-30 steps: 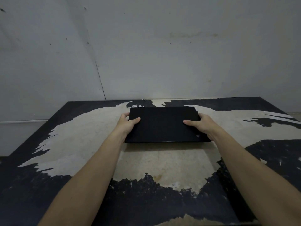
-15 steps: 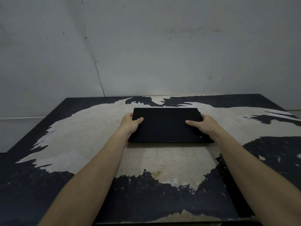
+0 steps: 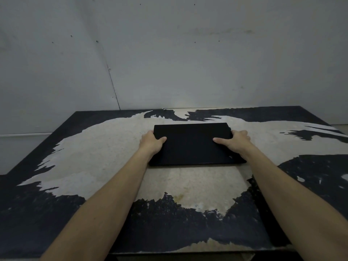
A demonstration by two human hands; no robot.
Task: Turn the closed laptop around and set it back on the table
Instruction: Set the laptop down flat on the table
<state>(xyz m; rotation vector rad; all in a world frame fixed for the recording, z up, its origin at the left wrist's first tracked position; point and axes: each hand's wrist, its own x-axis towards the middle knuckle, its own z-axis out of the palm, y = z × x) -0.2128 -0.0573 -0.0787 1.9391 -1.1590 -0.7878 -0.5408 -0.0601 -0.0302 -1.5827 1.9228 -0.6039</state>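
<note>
A closed black laptop (image 3: 194,144) lies flat on the worn black-and-beige table (image 3: 105,151), its long side facing me. My left hand (image 3: 152,142) grips its left edge with the thumb on the lid. My right hand (image 3: 235,142) grips the right edge the same way, thumb on top and fingers wrapped under the side. A small logo shows on the lid near the front right corner.
A grey wall (image 3: 188,63) rises right behind the table's far edge, a short way past the laptop. The table's front edge (image 3: 188,251) is close to me. Bare worn tabletop surrounds the laptop on all sides.
The laptop's near edge has come down from a slight lift to rest flat on the table. Both hands kept their grip on the sides.
</note>
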